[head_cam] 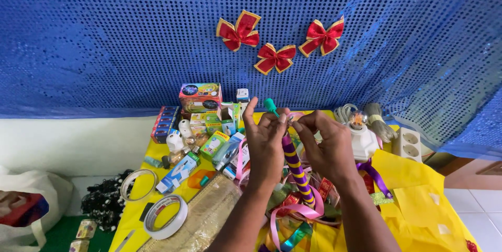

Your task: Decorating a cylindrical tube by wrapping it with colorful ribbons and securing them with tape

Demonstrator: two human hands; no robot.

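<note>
Blue sequin cloth (104,37) is hanging behind everything, with three red bows (277,40) pinned on it. Yellow tabletop (413,199) is packed with stuff. Both hands are working over the middle of it: the left hand (265,142) and right hand (329,147) are pinching their fingertips shut around the top of a purple-and-yellow striped stick (297,171) with a green tip, standing tilted. Pink ribbon (293,211) is curling at its base. Tape rolls (164,215) are sitting near the front left corner, small boxes (200,97) along the back edge.
</note>
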